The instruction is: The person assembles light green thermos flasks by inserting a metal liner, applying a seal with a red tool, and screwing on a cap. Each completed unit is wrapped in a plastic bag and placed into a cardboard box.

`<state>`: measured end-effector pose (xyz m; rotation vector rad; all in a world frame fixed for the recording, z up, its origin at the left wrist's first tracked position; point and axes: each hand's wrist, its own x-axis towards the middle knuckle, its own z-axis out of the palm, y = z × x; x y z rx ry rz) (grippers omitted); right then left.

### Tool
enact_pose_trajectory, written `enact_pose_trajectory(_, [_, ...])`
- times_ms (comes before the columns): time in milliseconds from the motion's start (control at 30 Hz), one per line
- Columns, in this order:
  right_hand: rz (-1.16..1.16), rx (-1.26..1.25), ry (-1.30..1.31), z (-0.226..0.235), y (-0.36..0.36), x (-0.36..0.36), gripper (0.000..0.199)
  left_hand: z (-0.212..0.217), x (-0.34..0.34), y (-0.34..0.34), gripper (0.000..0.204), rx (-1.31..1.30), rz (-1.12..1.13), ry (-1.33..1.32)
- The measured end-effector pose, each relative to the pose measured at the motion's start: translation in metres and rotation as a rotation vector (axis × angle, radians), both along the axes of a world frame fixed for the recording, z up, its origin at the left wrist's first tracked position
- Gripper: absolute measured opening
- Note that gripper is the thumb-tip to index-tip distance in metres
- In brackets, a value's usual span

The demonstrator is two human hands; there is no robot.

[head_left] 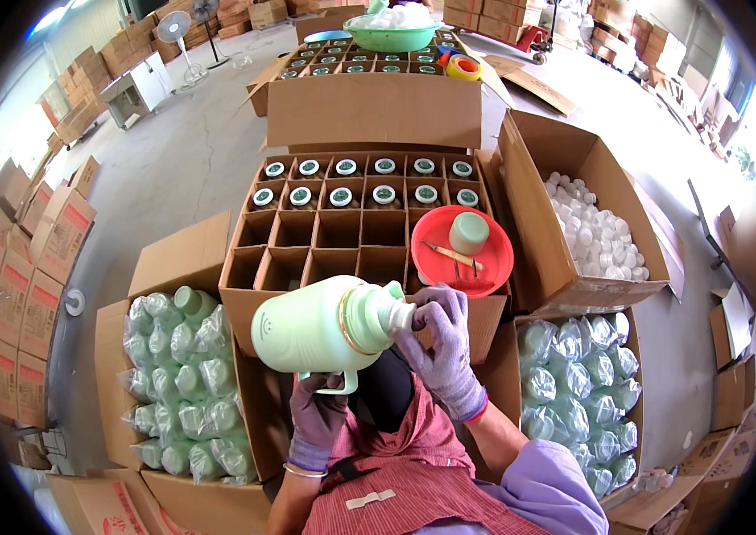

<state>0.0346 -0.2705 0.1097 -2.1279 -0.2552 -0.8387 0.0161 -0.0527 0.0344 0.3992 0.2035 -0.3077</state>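
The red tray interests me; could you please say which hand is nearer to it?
Right. The right hand, pinching the white cap, is just below the red tray in the picture; the left hand, holding the green jug, is farther, to the lower left.

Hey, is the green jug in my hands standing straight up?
No, the jug is tipped sideways, with the left hand at its handle and the right hand at its mouth.

The person wears greyish-purple gloves (451, 361), the right cuff (470, 404) edged red, a pale bangle (305, 471) on the left wrist, lavender sleeves (549, 490) and a reddish patterned apron (418, 490) (with a whitish strip (370, 499)).
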Motion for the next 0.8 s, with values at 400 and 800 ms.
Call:
enact_pose_trajectory(400, [0.162,-0.003,0.109,-0.003,0.002,0.019,0.096,0.012,0.005,0.002,0.024,0.118,-0.004,-0.087])
enact_pose_trajectory(800, [0.160,0.304,0.053,-0.036,0.006,0.036,0.041,-0.015,0.015,-0.006,0.027,0.123,-0.030,-0.052])
